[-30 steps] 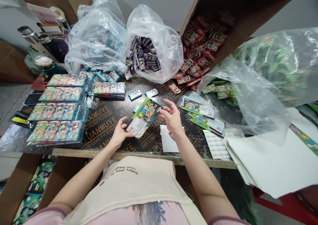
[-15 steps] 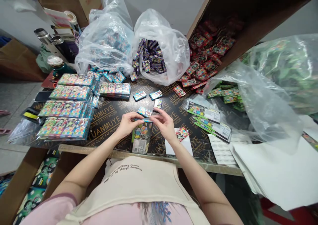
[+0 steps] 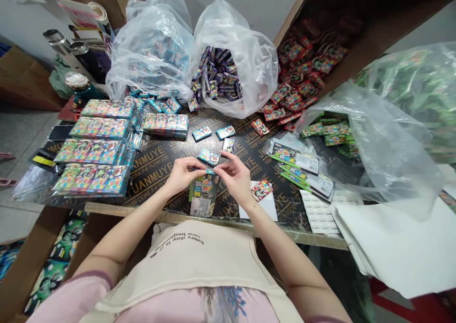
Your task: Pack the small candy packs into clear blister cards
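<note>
And the packet [image 3: 203,194] now hangs lengthwise in front of the person at the near edge of the table [image 3: 156,171]; a second ago it was slanted, gripped by a lower corner. The left hand [image 3: 183,175] has come up to its top edge, thumb and forefinger pinching there, and the right hand [image 3: 235,179] pinches just beside it, a sliver of blue between them. Just beyond, a blue box [image 3: 208,156] shows fully; right, a red box [image 3: 261,190], hidden earlier, lies on white paper [image 3: 258,210].
</note>
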{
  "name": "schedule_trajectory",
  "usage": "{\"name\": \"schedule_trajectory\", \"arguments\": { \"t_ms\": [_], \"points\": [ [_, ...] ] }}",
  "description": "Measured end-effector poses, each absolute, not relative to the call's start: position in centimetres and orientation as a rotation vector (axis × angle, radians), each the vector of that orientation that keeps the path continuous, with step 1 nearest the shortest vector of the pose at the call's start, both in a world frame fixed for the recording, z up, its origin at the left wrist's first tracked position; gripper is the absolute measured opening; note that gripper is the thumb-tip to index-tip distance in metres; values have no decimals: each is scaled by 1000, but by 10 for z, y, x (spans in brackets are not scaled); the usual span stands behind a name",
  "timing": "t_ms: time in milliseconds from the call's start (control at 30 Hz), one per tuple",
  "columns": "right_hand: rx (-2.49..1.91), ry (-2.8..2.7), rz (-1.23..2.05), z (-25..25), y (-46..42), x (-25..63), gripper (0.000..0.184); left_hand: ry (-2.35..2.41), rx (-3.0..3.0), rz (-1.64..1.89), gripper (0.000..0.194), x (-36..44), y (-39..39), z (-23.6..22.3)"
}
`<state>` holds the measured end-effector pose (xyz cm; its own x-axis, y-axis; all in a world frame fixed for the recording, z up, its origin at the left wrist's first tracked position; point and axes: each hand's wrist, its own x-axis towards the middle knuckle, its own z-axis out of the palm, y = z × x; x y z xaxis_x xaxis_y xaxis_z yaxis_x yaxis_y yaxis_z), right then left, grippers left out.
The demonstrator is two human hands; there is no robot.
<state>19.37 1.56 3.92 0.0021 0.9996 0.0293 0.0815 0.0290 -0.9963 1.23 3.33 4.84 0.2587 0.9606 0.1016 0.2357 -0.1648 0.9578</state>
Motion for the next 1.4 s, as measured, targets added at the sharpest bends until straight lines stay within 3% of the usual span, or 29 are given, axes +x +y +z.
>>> {"name": "schedule_trajectory", "arguments": {
  "t_ms": [267,433,567,833,1400],
  "points": [
    [-1260,-1500,814,29,-14,197,36,1011,1945,953,12,6,23,46],
    [-1271,-1491,911,38,-3,204,35,1066,1909,962,15,5,21,44],
    [-1326,-1517,787,61,22,208,12,1105,1816,1000,13,9,24,44],
    [-1228,-1665,1456,58,41,190,22,1190,1564,1041,9,9,22,35],
    [-1259,-1670,1511,57,44,187,20,1222,1729,1136,7,15,17,39]
  ]
}}
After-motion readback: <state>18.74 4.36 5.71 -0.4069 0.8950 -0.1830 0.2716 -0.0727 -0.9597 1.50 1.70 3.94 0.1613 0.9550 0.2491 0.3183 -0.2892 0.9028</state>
